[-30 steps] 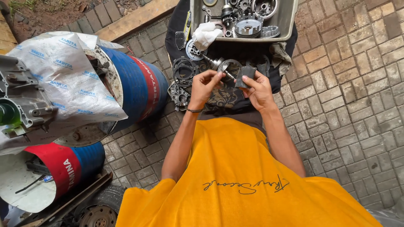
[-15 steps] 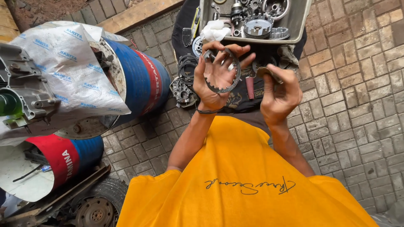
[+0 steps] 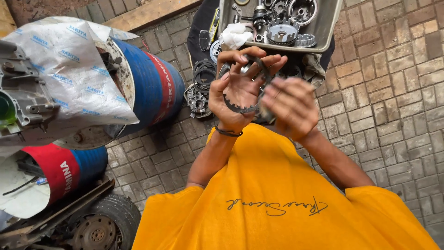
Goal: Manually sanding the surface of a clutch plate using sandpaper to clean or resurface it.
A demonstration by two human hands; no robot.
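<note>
My left hand (image 3: 236,90) is raised palm-up in front of me, fingers curled around a thin toothed metal ring (image 3: 240,107), a clutch-type plate. My right hand (image 3: 289,106) is beside it, blurred, its fingers touching the ring's right edge and closed on it. Both hands are held above my yellow shirt (image 3: 282,203). A dark band sits on my left wrist (image 3: 227,133).
A grey metal tray (image 3: 329,25) of gears, engine parts and a white rag (image 3: 235,35) lies ahead on brick paving. More rings and a cover (image 3: 198,97) lie on dark cloth. Blue-red drums (image 3: 155,83), an engine block (image 3: 23,106) and a wheel (image 3: 99,227) stand left.
My hands lifted the toothed ring from the pile of parts up toward my chest. The right hand came across to the ring and is moving fast.
</note>
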